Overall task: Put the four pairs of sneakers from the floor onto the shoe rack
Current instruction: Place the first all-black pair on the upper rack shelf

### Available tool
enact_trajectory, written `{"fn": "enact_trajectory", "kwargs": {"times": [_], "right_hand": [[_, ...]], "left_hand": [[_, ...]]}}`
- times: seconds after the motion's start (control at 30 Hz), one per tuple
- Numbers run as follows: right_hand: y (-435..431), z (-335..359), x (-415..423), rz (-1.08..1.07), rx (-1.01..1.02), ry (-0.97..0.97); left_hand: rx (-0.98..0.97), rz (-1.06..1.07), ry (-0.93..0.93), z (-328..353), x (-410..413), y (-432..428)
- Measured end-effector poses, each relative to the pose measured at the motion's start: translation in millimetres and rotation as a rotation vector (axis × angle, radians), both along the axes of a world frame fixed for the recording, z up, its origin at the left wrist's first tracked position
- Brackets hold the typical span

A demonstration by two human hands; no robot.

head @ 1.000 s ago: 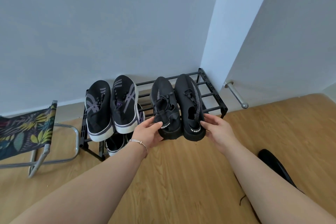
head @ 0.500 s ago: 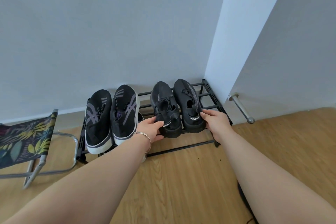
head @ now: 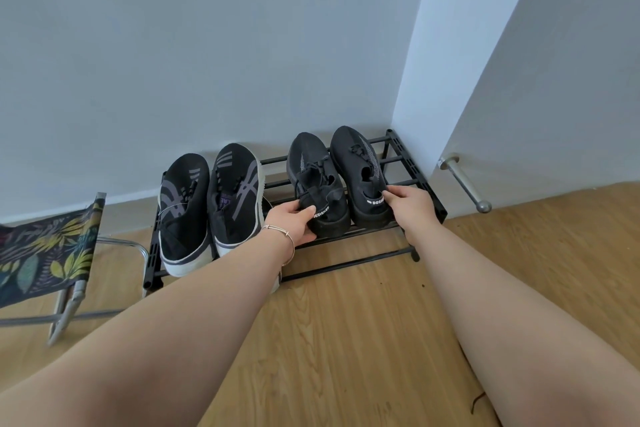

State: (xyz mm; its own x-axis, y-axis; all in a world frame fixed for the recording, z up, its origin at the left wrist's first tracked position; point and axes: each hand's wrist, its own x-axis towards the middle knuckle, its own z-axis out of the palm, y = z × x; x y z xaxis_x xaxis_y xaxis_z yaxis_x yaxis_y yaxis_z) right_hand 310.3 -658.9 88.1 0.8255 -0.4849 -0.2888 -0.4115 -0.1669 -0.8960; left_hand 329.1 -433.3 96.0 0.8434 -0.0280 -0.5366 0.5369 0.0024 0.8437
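A low black metal shoe rack stands against the wall. On its top tier at the right sits a pair of all-black knit sneakers. My left hand grips the heel of the left black sneaker. My right hand holds the heel of the right black sneaker. Both shoes rest on the bars with toes toward the wall. To the left on the same tier sits a black pair with grey stripes and white soles. Another white-soled shoe on the lower tier is mostly hidden.
A folding stool with leaf-print fabric stands left of the rack. A metal door stopper sticks out from the wall at the right. A white wall corner meets the rack's right end. Wooden floor lies in front.
The black pair went from held in front of the rack to resting on its top tier, pushed toward the wall. Both hands stayed on the heels. The view shifted up.
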Motion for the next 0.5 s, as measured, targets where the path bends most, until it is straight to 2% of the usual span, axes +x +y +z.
{"fn": "enact_trajectory", "kwargs": {"times": [0.5], "right_hand": [[1.7, 5.8, -0.5, 0.029, -0.049, 0.075]], "left_hand": [[0.053, -0.021, 0.001, 15.6, -2.2, -0.3]]}}
